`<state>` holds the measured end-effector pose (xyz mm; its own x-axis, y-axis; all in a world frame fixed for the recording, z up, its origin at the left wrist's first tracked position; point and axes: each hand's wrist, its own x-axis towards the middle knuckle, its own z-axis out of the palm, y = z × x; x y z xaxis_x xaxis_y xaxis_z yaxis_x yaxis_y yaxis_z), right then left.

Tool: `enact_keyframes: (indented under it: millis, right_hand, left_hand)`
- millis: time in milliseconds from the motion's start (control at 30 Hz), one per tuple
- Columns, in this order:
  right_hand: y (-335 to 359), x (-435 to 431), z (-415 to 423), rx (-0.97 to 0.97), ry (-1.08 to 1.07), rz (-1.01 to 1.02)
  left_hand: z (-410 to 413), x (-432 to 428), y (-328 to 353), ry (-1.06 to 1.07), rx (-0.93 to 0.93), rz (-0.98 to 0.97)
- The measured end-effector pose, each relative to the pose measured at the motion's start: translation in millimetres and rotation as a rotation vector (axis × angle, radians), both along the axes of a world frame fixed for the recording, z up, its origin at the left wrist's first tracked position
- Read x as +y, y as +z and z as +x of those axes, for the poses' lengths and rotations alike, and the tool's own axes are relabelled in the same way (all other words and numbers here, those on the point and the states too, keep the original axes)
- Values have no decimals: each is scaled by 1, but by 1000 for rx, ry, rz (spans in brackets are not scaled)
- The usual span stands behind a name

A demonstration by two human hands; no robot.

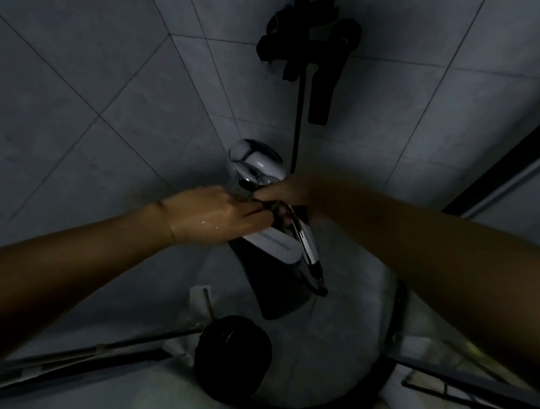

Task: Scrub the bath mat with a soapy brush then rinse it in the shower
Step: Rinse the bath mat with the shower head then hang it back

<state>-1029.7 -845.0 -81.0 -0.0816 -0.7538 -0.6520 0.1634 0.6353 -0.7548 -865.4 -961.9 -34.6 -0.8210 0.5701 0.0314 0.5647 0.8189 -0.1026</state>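
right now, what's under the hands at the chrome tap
A chrome handle and a white lettered panel slope down below the left hand and right hand. Whatever the hands touch is covered by them.

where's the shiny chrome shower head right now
Head view, centre: the shiny chrome shower head is just above the left hand and right hand, below the black wall fixture.

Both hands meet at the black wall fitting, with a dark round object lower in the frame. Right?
No. The head view shows left hand and right hand meeting at the chrome shower head, below the black wall fitting. The rest holds.
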Motion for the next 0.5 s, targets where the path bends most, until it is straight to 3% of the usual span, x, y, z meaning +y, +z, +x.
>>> enact_keyframes:
  millis: [100,267,500]
  right_hand:
    - [-1,12,0,4,62,45]
    - [-9,36,-15,-108,-64,137]
    - [4,53,-29,-124,-50,262]
  left_hand:
    - [-11,20,-7,-5,7,44]
    - [-17,39,-18,29,38,98]
    - [-40,51,-23,-32,52,141]
